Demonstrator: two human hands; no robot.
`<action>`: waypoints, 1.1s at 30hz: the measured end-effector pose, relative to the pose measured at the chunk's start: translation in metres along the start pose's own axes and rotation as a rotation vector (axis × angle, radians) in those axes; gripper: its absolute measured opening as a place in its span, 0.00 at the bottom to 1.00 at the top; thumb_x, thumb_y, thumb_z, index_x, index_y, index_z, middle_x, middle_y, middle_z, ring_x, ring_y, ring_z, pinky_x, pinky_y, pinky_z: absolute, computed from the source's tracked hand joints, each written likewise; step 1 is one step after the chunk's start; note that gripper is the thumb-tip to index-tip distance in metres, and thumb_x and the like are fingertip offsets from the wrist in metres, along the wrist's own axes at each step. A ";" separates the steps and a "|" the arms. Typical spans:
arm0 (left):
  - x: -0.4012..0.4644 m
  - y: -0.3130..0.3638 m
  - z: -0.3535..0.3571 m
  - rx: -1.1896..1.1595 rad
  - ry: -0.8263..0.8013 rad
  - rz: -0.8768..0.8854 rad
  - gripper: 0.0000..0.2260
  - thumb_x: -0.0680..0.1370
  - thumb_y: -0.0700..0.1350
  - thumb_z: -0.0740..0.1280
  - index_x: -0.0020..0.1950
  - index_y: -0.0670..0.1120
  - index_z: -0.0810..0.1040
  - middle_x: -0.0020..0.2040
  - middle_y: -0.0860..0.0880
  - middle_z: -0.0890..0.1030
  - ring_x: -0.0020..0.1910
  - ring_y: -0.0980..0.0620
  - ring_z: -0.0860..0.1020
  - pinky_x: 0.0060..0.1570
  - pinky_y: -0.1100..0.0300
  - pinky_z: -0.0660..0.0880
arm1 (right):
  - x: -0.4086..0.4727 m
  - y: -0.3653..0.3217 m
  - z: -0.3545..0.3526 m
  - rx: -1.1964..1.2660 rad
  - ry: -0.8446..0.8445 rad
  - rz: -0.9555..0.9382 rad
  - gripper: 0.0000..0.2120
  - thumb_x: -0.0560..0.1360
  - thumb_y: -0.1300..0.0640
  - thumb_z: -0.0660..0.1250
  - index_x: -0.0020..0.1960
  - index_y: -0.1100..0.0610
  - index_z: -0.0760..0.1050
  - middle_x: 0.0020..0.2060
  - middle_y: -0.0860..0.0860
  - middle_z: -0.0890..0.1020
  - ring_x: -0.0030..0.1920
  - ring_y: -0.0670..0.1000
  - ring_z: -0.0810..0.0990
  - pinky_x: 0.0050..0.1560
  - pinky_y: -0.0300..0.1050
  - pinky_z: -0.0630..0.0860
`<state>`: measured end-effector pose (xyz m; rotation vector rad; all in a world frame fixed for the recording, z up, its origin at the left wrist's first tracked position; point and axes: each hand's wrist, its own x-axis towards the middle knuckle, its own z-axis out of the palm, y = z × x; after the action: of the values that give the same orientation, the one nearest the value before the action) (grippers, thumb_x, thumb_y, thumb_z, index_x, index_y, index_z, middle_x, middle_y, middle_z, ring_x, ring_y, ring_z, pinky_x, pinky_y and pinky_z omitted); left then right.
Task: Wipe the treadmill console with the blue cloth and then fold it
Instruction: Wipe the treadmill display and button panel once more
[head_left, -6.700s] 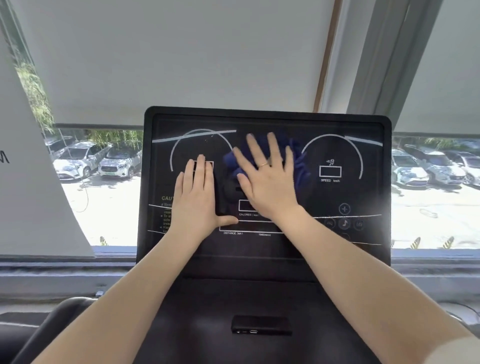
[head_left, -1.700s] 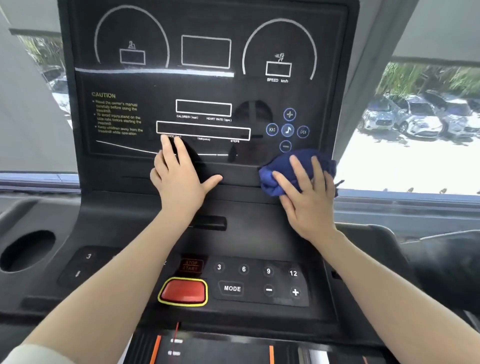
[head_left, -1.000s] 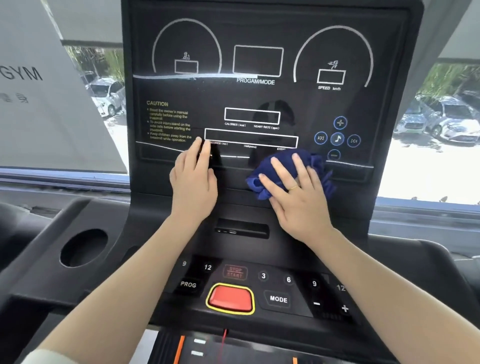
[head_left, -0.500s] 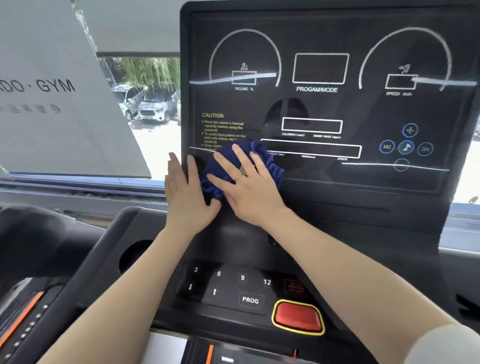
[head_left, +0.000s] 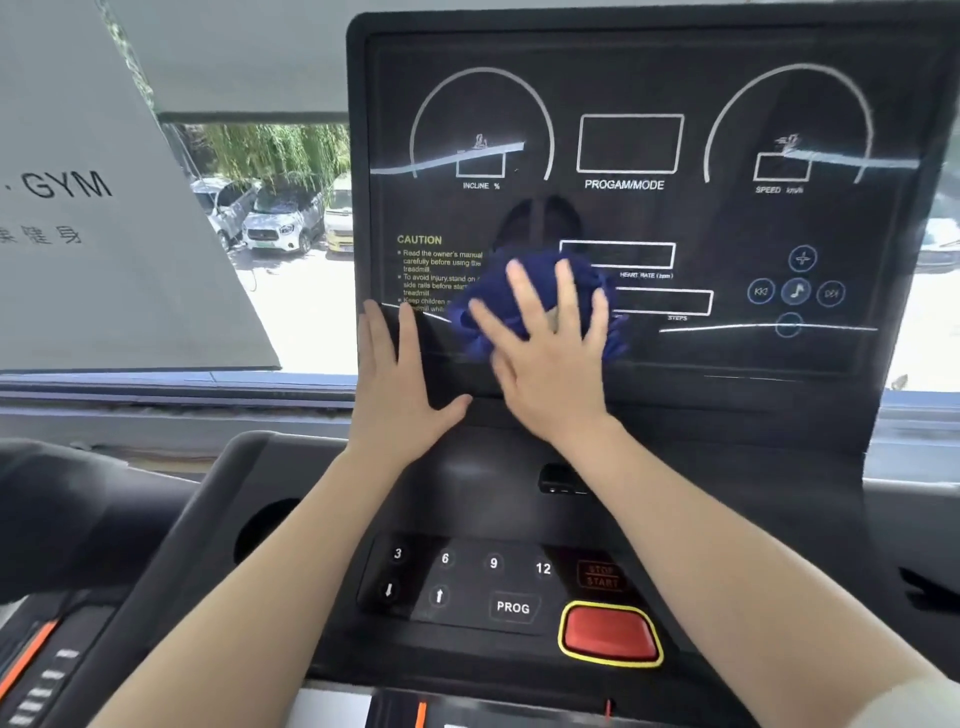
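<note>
The black treadmill console (head_left: 727, 218) stands upright in front of me, with dials, boxes and a yellow caution text. A bunched blue cloth (head_left: 488, 306) lies against its lower left part. My right hand (head_left: 550, 358) presses the cloth flat onto the panel with spread, straight fingers, covering most of it. My left hand (head_left: 400, 384) rests flat on the console's lower left edge, just left of the cloth, fingers straight and thumb out.
Below the screen lies a keypad (head_left: 467, 577) with number keys and a PROG key, beside a red stop button (head_left: 610, 634). A round cup holder (head_left: 265, 525) sits at the left. Behind are a window with parked cars (head_left: 280, 218) and a grey gym sign (head_left: 67, 187).
My right hand has slid the cloth a little to the right and upward over the caution text area. My left hand stays at the console's lower left edge.
</note>
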<state>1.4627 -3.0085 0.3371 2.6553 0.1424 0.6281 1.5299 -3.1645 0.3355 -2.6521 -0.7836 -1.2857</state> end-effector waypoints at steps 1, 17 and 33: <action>0.000 0.001 0.001 -0.016 0.012 -0.007 0.51 0.67 0.53 0.74 0.76 0.42 0.43 0.75 0.36 0.40 0.75 0.40 0.39 0.72 0.51 0.44 | -0.011 -0.001 0.001 0.007 -0.018 -0.082 0.21 0.75 0.49 0.59 0.69 0.43 0.69 0.74 0.52 0.63 0.72 0.66 0.57 0.67 0.69 0.51; -0.024 0.088 0.046 0.026 0.027 -0.083 0.50 0.68 0.64 0.68 0.76 0.46 0.40 0.74 0.33 0.38 0.74 0.37 0.39 0.71 0.46 0.40 | -0.079 0.174 -0.041 -0.131 -0.006 0.369 0.22 0.77 0.50 0.56 0.71 0.45 0.63 0.74 0.56 0.62 0.71 0.68 0.60 0.65 0.68 0.61; -0.020 0.108 0.065 0.099 0.087 -0.230 0.60 0.59 0.74 0.66 0.76 0.42 0.42 0.74 0.32 0.41 0.74 0.37 0.42 0.72 0.46 0.45 | -0.073 0.158 -0.031 -0.022 -0.045 -0.232 0.19 0.76 0.50 0.59 0.66 0.45 0.73 0.71 0.51 0.68 0.70 0.62 0.64 0.66 0.60 0.62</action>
<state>1.4747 -3.1348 0.3203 2.6523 0.5090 0.6751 1.5469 -3.3398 0.3212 -2.6793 -1.1190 -1.2926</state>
